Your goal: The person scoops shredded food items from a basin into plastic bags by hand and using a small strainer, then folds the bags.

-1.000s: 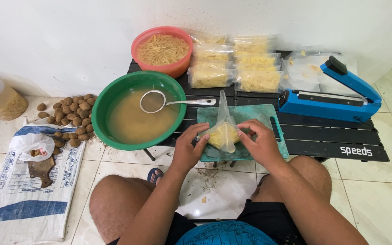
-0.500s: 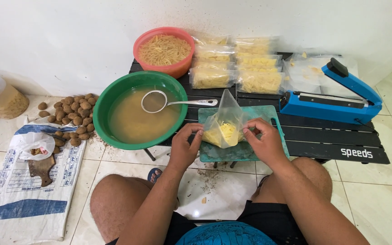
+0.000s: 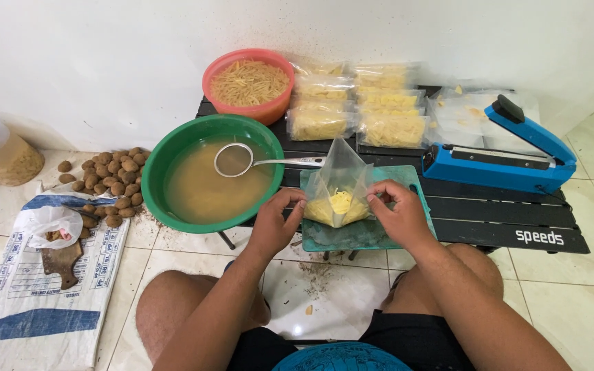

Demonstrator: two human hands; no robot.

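Note:
A clear plastic bag (image 3: 339, 180) with yellow potato strips in its bottom stands upright on a small teal tray (image 3: 359, 233) on the low black table (image 3: 517, 220). My left hand (image 3: 275, 221) grips the bag's left edge and my right hand (image 3: 397, 214) pinches its right edge, so both hold it open at the sides. Right behind the left hand sits a green basin (image 3: 204, 172) of cloudy brownish water with a metal strainer ladle (image 3: 236, 159) resting in it.
A blue bag sealer (image 3: 500, 154) lies at the right of the table. Several filled bags (image 3: 352, 103) and a red bowl of potato strips (image 3: 249, 84) stand at the back. Potatoes (image 3: 108, 182), a white sack (image 3: 36, 288) and a jar (image 3: 1, 151) lie on the floor at left.
The bag has been raised upright and its top spread wider. Both hands have shifted to its side edges.

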